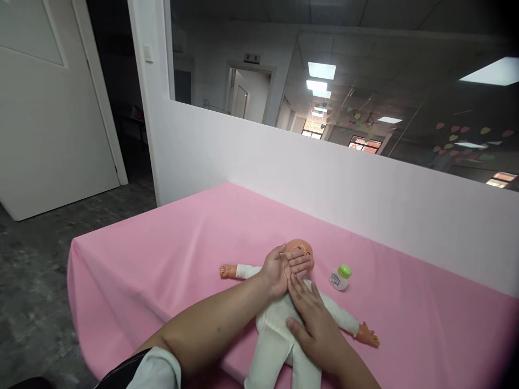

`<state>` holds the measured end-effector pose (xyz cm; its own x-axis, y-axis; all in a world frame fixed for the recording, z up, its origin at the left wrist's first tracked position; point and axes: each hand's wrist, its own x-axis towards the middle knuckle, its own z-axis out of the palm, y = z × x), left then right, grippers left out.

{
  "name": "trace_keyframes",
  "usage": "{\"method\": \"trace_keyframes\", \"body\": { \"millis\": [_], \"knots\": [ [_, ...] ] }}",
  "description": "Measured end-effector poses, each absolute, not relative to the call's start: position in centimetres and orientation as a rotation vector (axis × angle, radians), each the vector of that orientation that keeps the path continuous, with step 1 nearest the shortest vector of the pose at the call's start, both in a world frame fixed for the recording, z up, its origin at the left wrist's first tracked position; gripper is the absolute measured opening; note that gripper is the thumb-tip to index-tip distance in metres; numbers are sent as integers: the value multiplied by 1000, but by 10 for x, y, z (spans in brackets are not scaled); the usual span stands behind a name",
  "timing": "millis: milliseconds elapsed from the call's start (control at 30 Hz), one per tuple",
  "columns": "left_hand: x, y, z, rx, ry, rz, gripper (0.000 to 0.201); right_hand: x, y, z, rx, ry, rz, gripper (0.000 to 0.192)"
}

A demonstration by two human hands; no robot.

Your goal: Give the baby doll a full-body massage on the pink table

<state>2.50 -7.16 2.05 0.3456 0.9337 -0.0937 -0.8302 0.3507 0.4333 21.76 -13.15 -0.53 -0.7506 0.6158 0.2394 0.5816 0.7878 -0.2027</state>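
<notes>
A baby doll (279, 337) in a white suit lies on its back on the pink-covered table (162, 259), arms spread, head toward the wall. My left hand (281, 267) is palm-up above the doll's neck and chin, fingers stretched toward its face. My right hand (314, 316) hovers over the doll's chest, and its fingertips touch the left palm. Neither hand holds anything. Just right of the doll's head stands a small white bottle with a green cap (340, 277).
A low white partition wall (365, 189) with a glass window above runs along the table's far side. An open white door (48, 108) and grey floor (36, 270) lie to the left, beyond the table's left edge.
</notes>
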Motion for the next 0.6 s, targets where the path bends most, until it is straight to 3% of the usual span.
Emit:
{"method": "trace_keyframes", "body": {
  "millis": [233, 433, 600],
  "knots": [
    [35, -72, 5, 363, 296, 1057, 70, 207, -147, -3, -716, -2706, 131, 91],
    [46, -84, 5, 354, 267, 1039, 66, 203, -136, -7, -905, -2650, 75, 96],
    [50, -92, 14, 373, 338, 1048, 50, 202, -131, -8, -1064, -2565, 33, 95]
  ]
}}
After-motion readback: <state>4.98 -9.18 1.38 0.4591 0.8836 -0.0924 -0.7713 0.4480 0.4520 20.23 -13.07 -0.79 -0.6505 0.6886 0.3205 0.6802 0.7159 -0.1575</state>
